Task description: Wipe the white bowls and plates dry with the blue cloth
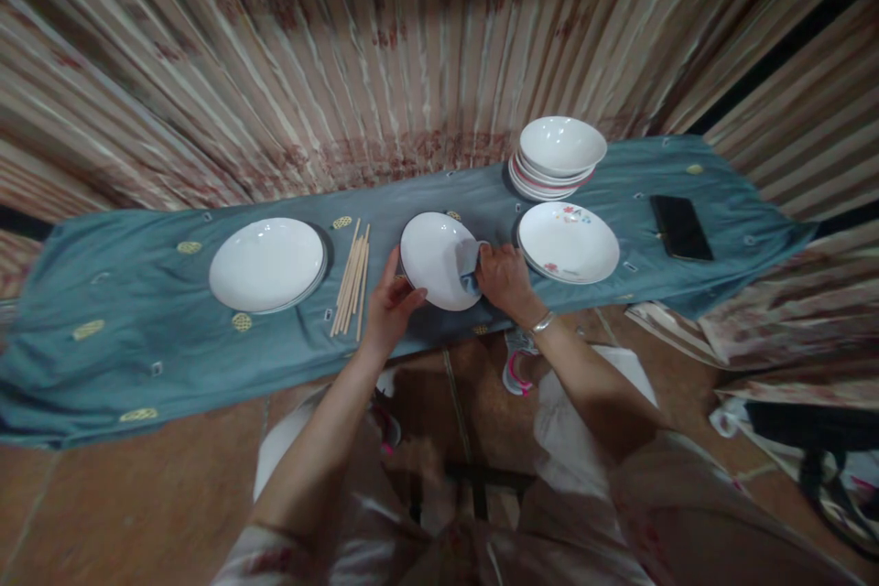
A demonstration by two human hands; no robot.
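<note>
A white plate (432,261) is tilted over the middle of the cloth-covered table. My left hand (393,307) grips its left edge, with the thumb over the rim. Against the plate's right side, my right hand (504,279) is closed round a bluish-grey cloth (469,270), which mostly hides behind the fingers. Just left of my left hand lie several wooden chopsticks (352,282). A stack of white plates with flower prints (569,241) stands right of my right hand.
Another stack of white plates (267,265) stands at the left. White bowls (563,146) are piled at the back right, and a black phone-like object (682,227) lies further right. A blue-green tablecloth (165,293) covers the narrow table before a pleated curtain (330,46).
</note>
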